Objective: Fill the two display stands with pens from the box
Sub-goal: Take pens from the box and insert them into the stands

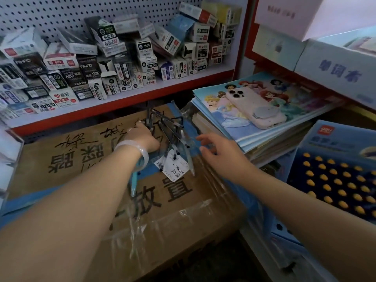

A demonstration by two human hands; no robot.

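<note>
While the left hand [142, 135] clutches pens [171, 129] (bagged), the spread right hand [215, 147] should steady the bag [189, 112].

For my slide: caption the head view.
Left hand grips pens above a cardboard box; right hand open nearby.

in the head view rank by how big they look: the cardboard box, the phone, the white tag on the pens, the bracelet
1. cardboard box
2. phone
3. and 4. white tag and bracelet: they look about alike, so I would not rank them.
</note>
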